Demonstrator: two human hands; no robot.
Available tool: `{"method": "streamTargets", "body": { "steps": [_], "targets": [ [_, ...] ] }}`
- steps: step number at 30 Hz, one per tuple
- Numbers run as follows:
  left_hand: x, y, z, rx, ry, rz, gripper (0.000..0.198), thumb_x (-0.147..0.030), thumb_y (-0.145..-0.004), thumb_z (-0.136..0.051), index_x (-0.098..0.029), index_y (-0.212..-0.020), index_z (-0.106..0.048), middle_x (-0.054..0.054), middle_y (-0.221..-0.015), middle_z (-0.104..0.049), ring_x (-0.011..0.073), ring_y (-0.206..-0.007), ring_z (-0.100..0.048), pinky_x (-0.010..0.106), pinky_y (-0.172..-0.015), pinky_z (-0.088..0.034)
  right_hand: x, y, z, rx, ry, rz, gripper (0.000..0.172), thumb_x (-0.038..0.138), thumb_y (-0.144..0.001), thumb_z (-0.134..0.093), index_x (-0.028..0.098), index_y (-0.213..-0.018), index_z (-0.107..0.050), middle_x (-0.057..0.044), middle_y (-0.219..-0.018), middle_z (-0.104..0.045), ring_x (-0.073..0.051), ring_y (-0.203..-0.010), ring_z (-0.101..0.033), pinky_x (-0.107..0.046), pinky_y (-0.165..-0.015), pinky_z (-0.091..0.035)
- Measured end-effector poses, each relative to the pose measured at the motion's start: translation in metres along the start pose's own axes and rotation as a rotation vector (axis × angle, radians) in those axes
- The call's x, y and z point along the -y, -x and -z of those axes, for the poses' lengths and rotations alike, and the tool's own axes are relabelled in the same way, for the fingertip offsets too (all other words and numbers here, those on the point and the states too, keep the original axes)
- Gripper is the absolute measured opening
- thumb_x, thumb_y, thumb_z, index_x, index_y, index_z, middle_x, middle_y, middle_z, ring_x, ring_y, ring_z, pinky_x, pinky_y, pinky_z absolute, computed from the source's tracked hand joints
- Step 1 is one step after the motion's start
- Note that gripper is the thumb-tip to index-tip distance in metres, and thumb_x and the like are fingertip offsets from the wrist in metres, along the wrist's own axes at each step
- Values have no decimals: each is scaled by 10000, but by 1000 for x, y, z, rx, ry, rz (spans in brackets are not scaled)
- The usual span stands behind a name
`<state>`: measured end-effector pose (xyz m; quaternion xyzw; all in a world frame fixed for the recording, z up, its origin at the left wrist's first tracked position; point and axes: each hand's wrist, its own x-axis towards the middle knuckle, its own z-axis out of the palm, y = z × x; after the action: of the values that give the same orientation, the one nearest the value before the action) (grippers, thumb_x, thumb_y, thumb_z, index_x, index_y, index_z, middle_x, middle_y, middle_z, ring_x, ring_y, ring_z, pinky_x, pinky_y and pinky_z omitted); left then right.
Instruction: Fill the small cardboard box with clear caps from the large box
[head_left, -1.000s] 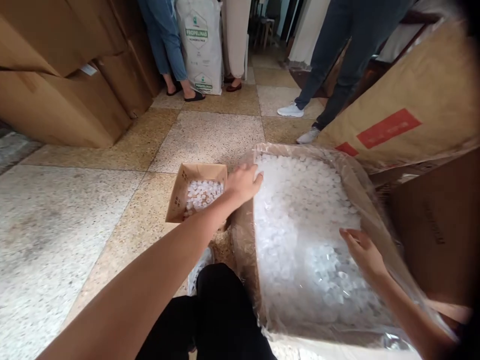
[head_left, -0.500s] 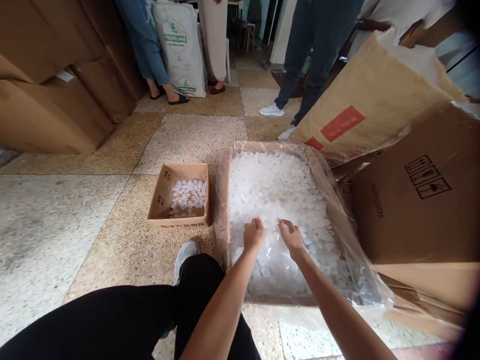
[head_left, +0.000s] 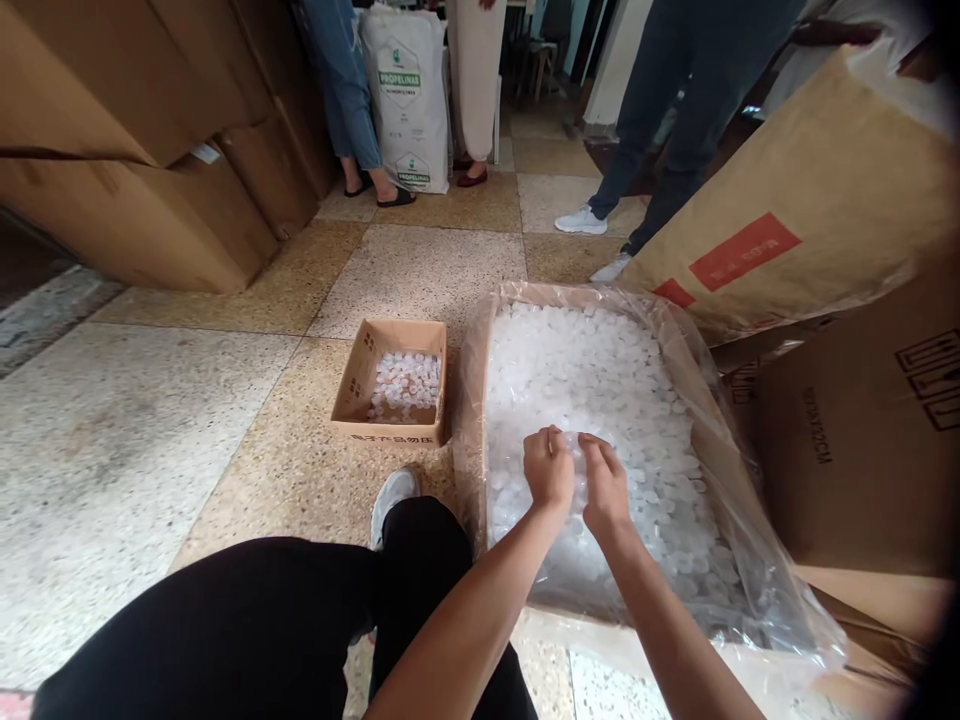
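Observation:
A large carton point(head_left: 566, 290) lined with clear plastic film is filled with small translucent white plastic caps point(head_left: 585, 350). Over its nearer half, my left hand point(head_left: 547, 470) is closed, thumb and fingers pressed together. Close beside it on the right, my right hand point(head_left: 606, 482) has its fingers curled toward the thumb. The two sets of fingertips nearly meet, with something translucent between them that blends into the caps below. What each hand pinches is too small to make out. To the left, a small open cardboard box point(head_left: 350, 385) holds a loose layer of similar caps point(head_left: 409, 380).
Clear film point(head_left: 757, 540) hangs over the carton's right side. A big tan sack point(head_left: 795, 200) leans behind it, and a brown carton point(head_left: 862, 430) stands right. Stacked cartons point(head_left: 142, 210) fill the back left. Several people stand behind, near a white sack point(head_left: 409, 110).
The view has swung left, so everything sits further right in the picture. My hands have come closer together above the caps, the right one shifting toward the left.

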<state>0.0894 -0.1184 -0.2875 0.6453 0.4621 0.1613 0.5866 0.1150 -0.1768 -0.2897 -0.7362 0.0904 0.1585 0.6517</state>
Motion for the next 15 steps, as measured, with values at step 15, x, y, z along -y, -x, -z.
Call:
{"method": "streamTargets", "body": {
  "steps": [15],
  "targets": [
    [-123, -115, 87, -129, 238, -326, 275, -283, -960, -354, -188, -885, -601, 28, -950, -651, 197, -995, -592, 327, -904, -469, 124, -18, -151, 132, -299, 422, 255, 401, -740, -606, 196, -890, -620, 9, -896, -624, -159, -863, -586, -281, -768, -466]
  ]
}}
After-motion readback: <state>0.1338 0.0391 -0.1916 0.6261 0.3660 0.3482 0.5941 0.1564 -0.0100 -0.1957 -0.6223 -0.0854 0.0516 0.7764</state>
